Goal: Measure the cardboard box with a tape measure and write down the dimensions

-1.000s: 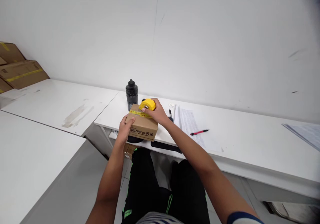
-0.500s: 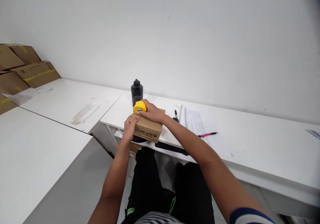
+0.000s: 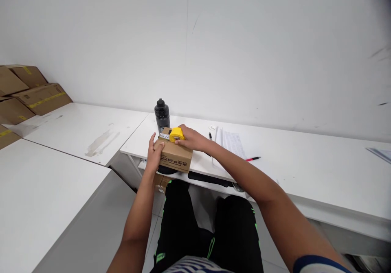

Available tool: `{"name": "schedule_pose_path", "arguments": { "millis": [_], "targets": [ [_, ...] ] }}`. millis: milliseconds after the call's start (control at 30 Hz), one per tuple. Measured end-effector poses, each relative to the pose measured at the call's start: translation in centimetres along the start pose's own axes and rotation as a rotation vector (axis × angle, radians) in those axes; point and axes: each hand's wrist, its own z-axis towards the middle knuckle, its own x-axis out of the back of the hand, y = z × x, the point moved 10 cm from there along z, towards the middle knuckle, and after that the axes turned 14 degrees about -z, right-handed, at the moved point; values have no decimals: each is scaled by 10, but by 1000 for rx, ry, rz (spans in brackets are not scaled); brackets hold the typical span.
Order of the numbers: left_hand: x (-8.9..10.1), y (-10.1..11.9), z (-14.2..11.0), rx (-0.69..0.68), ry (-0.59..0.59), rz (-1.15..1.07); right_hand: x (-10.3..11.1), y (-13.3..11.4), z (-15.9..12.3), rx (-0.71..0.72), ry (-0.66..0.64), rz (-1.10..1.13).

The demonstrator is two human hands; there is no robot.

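My right hand [image 3: 192, 138] grips a yellow tape measure [image 3: 176, 134] over the top of a small cardboard box [image 3: 179, 154]. A short length of its blade [image 3: 164, 136] is drawn out to the left, lying along the box top towards the left edge. My left hand [image 3: 154, 151] holds the box at its left side, thumb on the top face and forefinger raised. Dark printed characters mark the box's near side. The box rests at the front of the white table, and a black bottle [image 3: 161, 114] stands just behind it.
Right of the box lie written sheets [image 3: 233, 143], a black pen [image 3: 210, 136] and a red and black pen [image 3: 253, 158]. Cardboard boxes [image 3: 45, 98] are stacked at the far left. Below the table edge sits a black object [image 3: 207, 178] on a shelf. A white wall stands behind.
My right hand has moved the tape measure slightly right along the box, and a short stretch of blade now shows. My left forefinger has lifted. The view has shifted a little.
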Motion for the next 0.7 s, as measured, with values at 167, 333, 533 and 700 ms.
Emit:
{"name": "schedule_pose_path", "arguments": {
  "millis": [167,333,533,700],
  "targets": [
    [-6,17,0,-115,-145,168,2,-1,-5,7,10,5],
    [-2,19,6,-141,-164,337,2,1,-3,-11,25,-6],
    [-1,16,5,-147,-156,416,16,-2,-7,53,61,-234],
    [-1,17,6,-153,-152,401,33,30,-44,-71,59,-246]
  ]
}}
